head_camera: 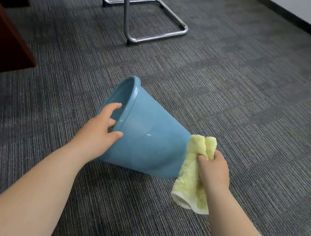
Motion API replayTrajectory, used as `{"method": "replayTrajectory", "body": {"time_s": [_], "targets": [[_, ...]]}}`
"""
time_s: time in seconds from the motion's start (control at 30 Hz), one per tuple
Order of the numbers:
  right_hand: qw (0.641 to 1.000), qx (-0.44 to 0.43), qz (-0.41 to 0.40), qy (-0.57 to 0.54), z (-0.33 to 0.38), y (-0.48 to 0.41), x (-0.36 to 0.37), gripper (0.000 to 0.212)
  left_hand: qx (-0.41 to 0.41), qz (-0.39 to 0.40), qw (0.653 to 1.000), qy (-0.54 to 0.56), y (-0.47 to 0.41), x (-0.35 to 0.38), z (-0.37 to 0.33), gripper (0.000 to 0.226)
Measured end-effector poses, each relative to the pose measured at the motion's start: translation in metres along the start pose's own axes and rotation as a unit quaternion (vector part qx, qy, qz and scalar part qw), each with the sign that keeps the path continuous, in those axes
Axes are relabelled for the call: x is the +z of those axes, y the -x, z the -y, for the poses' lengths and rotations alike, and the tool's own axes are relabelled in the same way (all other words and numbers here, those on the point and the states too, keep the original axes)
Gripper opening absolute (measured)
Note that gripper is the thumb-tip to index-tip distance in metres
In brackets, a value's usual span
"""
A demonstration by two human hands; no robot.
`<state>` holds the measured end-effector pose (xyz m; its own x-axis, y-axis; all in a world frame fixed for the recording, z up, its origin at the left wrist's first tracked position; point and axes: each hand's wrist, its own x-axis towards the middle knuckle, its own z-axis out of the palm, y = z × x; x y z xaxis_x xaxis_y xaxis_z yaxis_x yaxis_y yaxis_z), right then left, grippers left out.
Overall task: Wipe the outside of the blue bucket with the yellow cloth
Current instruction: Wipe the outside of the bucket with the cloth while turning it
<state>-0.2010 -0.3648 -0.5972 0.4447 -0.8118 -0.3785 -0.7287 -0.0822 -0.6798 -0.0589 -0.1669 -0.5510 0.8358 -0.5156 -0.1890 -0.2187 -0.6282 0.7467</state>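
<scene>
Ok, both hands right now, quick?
Left hand: grips the rim of the blue bucket, fingers inside, thumb outside.
Right hand: holds the bunched yellow cloth.

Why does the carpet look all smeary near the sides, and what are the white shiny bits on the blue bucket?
Head view: the carpet smears toward the picture's edges, probably from camera movement and the wide lens. Head view: the white bits on the blue bucket are light glinting off its glossy rim and side. Head view: the chrome chair frame glints the same way.
</scene>
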Motion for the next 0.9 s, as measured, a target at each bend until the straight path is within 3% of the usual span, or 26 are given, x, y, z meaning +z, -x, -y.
{"method": "replayTrajectory", "body": {"time_s": [0.13,0.33,0.43,0.57,0.7,0.9], "targets": [[0.999,-0.042,-0.019,0.004,0.011,0.001,-0.007,0.004,0.010,-0.049,0.994,0.095,-0.001,-0.001,-0.012,0.026],[0.996,-0.089,0.008,0.030,0.020,0.009,-0.006,0.010,-0.001,-0.082,0.991,0.110,0.001,-0.001,-0.016,0.016],[0.991,-0.126,0.023,0.043,0.032,0.016,-0.002,0.015,0.004,-0.081,0.995,0.061,0.001,-0.008,-0.016,0.019],[0.978,-0.193,0.032,0.071,0.051,0.031,0.004,0.025,0.024,-0.039,0.999,0.000,0.004,-0.015,-0.019,0.041],[0.960,-0.257,0.050,0.099,0.064,0.049,0.013,0.038,0.019,0.005,0.999,0.029,0.007,-0.011,-0.021,0.043],[0.938,-0.323,0.052,0.116,0.063,0.058,0.020,0.038,0.026,0.004,0.999,0.030,0.007,-0.011,-0.022,0.042]]}}
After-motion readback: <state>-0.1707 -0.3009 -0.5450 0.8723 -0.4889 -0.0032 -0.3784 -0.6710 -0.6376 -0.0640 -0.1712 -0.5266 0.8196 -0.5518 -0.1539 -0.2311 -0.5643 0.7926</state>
